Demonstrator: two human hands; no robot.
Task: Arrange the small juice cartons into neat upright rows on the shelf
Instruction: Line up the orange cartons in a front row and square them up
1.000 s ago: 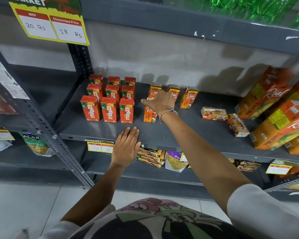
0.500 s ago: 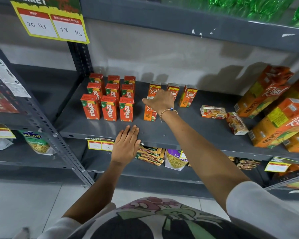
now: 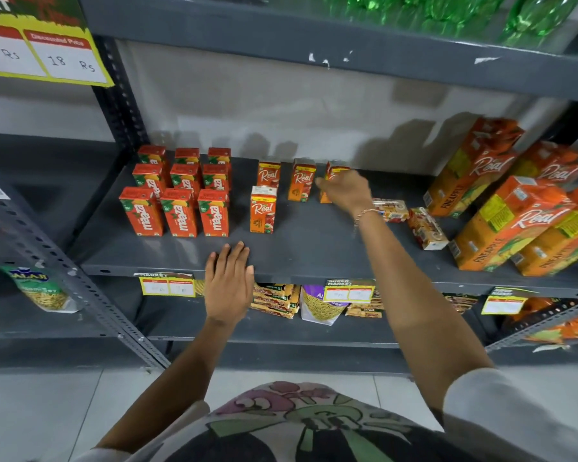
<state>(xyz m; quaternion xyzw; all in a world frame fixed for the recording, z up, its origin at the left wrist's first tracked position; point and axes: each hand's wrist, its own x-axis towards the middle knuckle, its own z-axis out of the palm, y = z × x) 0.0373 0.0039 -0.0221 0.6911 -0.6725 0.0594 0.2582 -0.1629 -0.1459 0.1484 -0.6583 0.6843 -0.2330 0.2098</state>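
Several red Maaza cartons (image 3: 179,212) stand upright in neat rows at the left of the grey shelf (image 3: 307,251). Beside them stand small orange Real cartons: one in front (image 3: 263,210) and two behind (image 3: 268,175) (image 3: 302,180). A third back carton (image 3: 335,169) is mostly hidden by my right hand (image 3: 346,190), which is blurred and curls around or in front of it. Two small cartons lie on their sides further right (image 3: 390,211) (image 3: 426,229). My left hand (image 3: 229,285) rests flat on the shelf's front edge, fingers apart, holding nothing.
Large orange pineapple juice cartons (image 3: 508,225) lean in a pile at the shelf's right end. A perforated steel upright (image 3: 80,291) runs down the left. Snack packets (image 3: 317,306) sit on the shelf below, green bottles (image 3: 447,11) on the one above.
My right hand has let go of the front Real carton, which now stands alone, and moved right and back to the third rear carton. My left hand has stayed on the shelf edge.
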